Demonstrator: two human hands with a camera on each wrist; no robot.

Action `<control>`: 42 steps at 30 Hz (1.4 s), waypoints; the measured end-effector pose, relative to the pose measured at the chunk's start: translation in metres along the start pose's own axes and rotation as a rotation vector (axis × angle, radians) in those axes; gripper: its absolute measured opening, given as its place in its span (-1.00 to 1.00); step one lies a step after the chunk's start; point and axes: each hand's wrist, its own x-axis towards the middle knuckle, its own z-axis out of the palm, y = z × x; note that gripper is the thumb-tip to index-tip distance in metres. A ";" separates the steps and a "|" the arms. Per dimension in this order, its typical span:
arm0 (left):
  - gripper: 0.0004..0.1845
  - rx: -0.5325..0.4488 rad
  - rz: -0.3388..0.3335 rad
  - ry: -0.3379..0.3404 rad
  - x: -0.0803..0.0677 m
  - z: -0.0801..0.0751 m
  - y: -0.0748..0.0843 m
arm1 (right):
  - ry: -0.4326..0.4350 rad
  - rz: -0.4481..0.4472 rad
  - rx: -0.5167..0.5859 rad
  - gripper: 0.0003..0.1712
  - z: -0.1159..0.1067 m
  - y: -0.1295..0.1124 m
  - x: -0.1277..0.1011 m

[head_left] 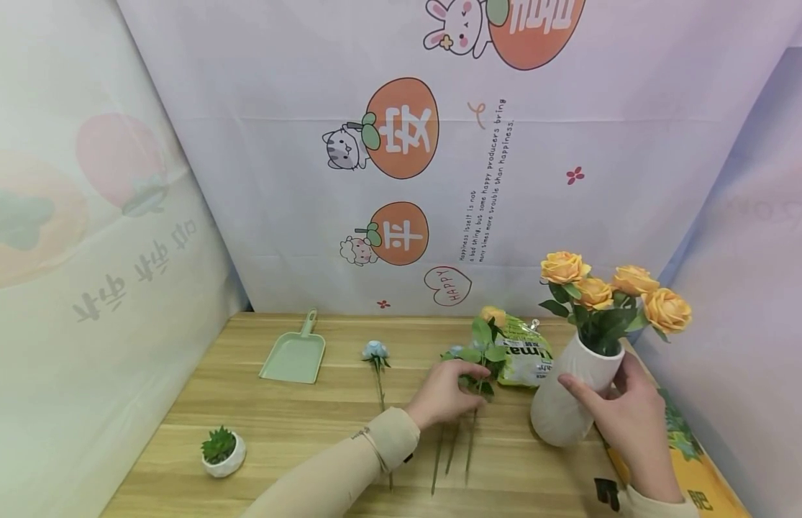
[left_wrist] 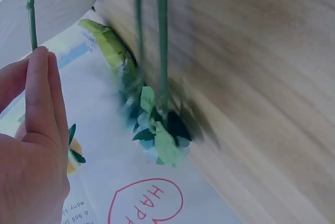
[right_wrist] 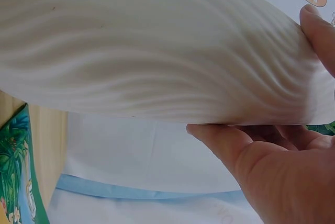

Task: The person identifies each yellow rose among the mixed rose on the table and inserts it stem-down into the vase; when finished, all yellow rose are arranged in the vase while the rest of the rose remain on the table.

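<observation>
My left hand (head_left: 447, 394) pinches the green stem (left_wrist: 31, 17) of a yellow rose (head_left: 493, 315) between thumb and fingers, above the table. Beneath it lie a couple of blue flowers (left_wrist: 157, 143), their stems pointing toward me; leaves and my hand partly hide them in the head view. Over on the right, my right hand (head_left: 636, 424) grips a white ribbed vase (head_left: 564, 403) near its upper part, thumb on the near side. The vase leans to the right. Several yellow roses (head_left: 595, 293) with dark green leaves stand in its mouth.
Another blue flower (head_left: 375, 350) lies left of my left hand. A green dustpan (head_left: 293, 358) and a potted succulent (head_left: 222, 455) are farther left. Behind the vase sits a green-white bag (head_left: 526, 360); a yellow-orange package (head_left: 705, 467) lies at the right edge.
</observation>
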 end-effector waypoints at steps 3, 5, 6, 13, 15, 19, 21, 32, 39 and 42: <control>-0.52 -0.064 -0.011 0.011 0.001 -0.003 0.003 | -0.003 0.002 0.007 0.17 0.000 0.000 0.000; -0.52 -0.070 -0.003 0.023 0.002 -0.005 0.006 | -0.002 0.004 0.003 0.17 0.000 0.000 0.000; -0.51 -0.068 0.003 0.032 0.002 -0.006 0.007 | -0.003 0.006 0.005 0.18 0.001 0.000 0.000; -0.49 -0.063 0.046 0.074 0.009 -0.017 0.017 | -0.015 0.023 0.013 0.19 0.001 0.000 0.000; -0.49 -0.068 0.056 0.084 0.011 -0.021 0.020 | -0.017 0.022 0.008 0.19 0.001 0.000 0.000; -0.49 -0.076 0.095 0.118 0.015 -0.030 0.027 | -0.020 0.023 0.003 0.18 0.001 -0.001 -0.001; -0.49 -0.087 0.113 0.138 0.018 -0.035 0.032 | -0.020 0.024 0.003 0.18 0.001 -0.001 -0.001; -0.48 -0.168 0.216 0.202 0.029 -0.051 0.064 | -0.037 0.045 0.020 0.23 0.000 -0.002 -0.001; -0.49 -0.219 0.355 0.247 0.038 -0.058 0.092 | -0.042 0.047 0.028 0.23 0.000 -0.003 -0.001; -0.49 -0.219 0.414 0.270 0.043 -0.060 0.108 | -0.041 0.048 0.034 0.23 0.000 -0.002 -0.002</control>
